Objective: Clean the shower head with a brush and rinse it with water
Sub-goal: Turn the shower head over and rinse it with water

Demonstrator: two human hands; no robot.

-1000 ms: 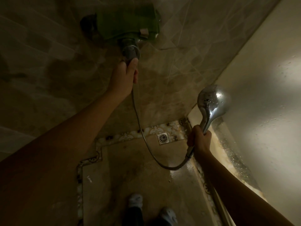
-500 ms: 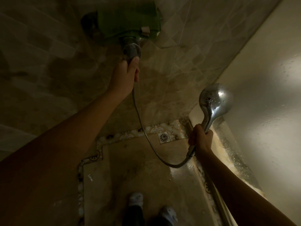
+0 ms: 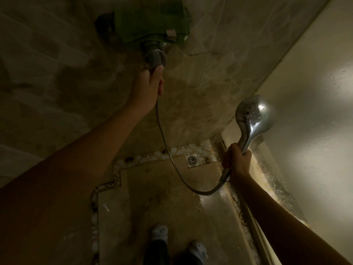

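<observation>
A wet chrome shower head (image 3: 255, 115) is raised at the right, its back towards me. My right hand (image 3: 237, 161) grips its handle from below. The metal hose (image 3: 172, 163) loops down from the handle and up to the tap (image 3: 153, 56) on the tiled wall. My left hand (image 3: 148, 87) is wrapped round the tap's lower end, the thumb lying up against the round knob. A green cloth (image 3: 152, 18) is draped over the tap body. No brush is in sight, and I see no water running.
A square floor drain (image 3: 192, 160) sits in the patterned border of the tiled floor. A wet glass or plastic panel (image 3: 305, 104) rises at the right, with a grimy sill (image 3: 267, 180) along its foot. My two feet in light slippers (image 3: 197, 249) stand at the bottom.
Almost nothing has moved: both hands keep their holds on the tap and the handle. The view has shifted slightly.
</observation>
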